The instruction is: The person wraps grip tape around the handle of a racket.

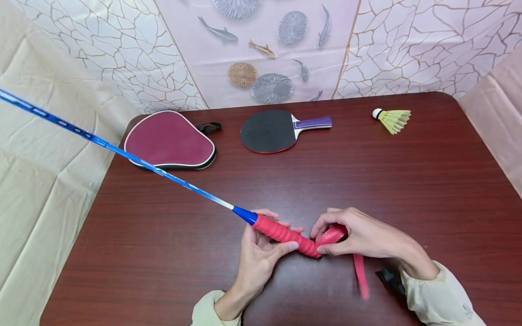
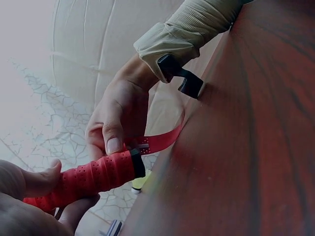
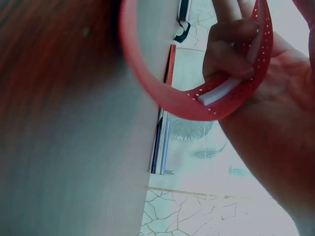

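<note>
A badminton racket with a blue shaft (image 1: 175, 178) slants from the upper left down to the hands, its head out of view. Red perforated grip tape (image 1: 281, 232) wraps its handle in overlapping turns, and a black butt end (image 2: 138, 163) shows in the left wrist view. My left hand (image 1: 258, 265) holds the handle from below, thumb along the near side. Beside the butt, my right hand (image 1: 369, 233) pinches the loose red tape (image 1: 332, 234) against the handle. The tape's free tail (image 1: 360, 277) hangs below that hand; in the right wrist view the tape loops (image 3: 192, 105) with a white strip inside.
Along the table's back lie a maroon paddle case (image 1: 169, 139), a black table tennis paddle (image 1: 269, 131) with a purple handle, and a yellow shuttlecock (image 1: 393, 118). A black object (image 1: 390, 280) is by the right sleeve. Patterned cloth (image 1: 261, 54) hangs behind the table.
</note>
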A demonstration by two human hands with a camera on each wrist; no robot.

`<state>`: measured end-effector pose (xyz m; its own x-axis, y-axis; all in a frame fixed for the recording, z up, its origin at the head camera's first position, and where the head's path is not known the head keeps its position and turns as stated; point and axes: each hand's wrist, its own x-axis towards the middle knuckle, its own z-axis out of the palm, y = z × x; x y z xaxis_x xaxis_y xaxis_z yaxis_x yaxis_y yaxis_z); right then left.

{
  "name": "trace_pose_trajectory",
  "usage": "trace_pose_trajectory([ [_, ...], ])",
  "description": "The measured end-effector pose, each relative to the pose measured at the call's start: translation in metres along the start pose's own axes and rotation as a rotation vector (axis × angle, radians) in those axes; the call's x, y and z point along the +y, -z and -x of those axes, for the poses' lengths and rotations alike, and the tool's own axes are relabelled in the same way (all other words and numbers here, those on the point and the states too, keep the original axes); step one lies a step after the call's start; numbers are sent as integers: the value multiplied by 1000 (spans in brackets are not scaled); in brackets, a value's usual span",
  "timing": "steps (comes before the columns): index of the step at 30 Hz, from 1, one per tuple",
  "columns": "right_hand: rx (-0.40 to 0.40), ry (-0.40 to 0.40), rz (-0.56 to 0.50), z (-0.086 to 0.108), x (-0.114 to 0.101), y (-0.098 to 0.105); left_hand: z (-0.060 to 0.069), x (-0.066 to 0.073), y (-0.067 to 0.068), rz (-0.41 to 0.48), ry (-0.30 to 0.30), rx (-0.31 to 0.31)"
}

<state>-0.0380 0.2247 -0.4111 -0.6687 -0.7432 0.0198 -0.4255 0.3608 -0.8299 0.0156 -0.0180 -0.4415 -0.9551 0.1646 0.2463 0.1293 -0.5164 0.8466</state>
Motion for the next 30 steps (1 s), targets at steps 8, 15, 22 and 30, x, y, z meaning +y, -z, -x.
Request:
trace_pose_trajectory([
  [8, -24, 97, 47, -2, 2, 0, 0, -2, 0, 79, -17, -4],
  [15, -47, 86, 32, -1, 1, 0, 0, -2, -1, 72, -17, 17],
  [22, -8, 13, 33, 2, -3, 0, -1, -1, 0, 19, 56, 68],
  [30, -21, -77, 74, -1, -3, -4, 0, -1, -3, 13, 29, -11],
])
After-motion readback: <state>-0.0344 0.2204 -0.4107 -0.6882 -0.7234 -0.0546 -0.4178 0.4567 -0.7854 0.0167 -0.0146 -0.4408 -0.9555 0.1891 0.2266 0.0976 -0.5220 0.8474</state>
